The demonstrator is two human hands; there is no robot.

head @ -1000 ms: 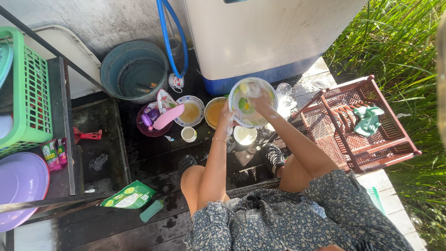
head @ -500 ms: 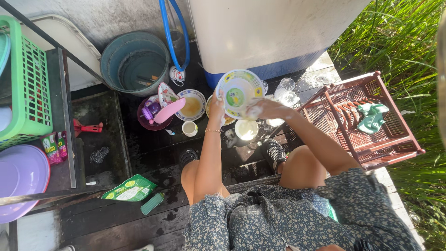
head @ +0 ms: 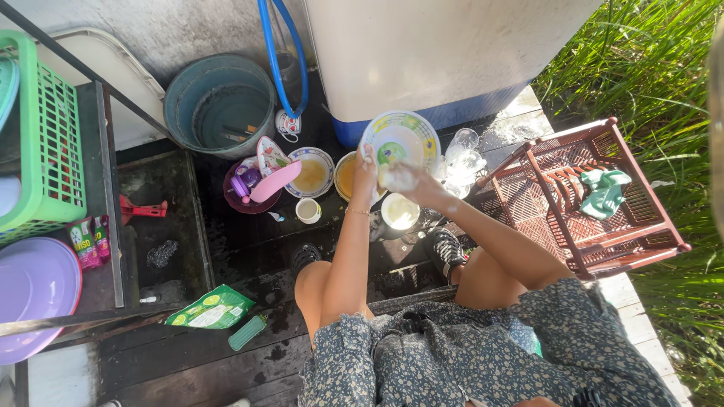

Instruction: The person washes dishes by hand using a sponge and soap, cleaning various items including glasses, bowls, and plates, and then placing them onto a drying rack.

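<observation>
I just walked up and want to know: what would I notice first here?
In the middle, the left hand holds up a white plate with a yellow-green pattern while the soapy right hand rubs its lower edge. Just below and left sit bowls of brownish water. A reddish-brown plastic rack with a green cloth stands right, by the grass, and a bright green basket at far left.

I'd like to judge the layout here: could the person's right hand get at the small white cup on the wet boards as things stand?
Probably not at once: the right hand is soapy against the plate, and the left hand and forearm lie between it and the white cup.
</observation>
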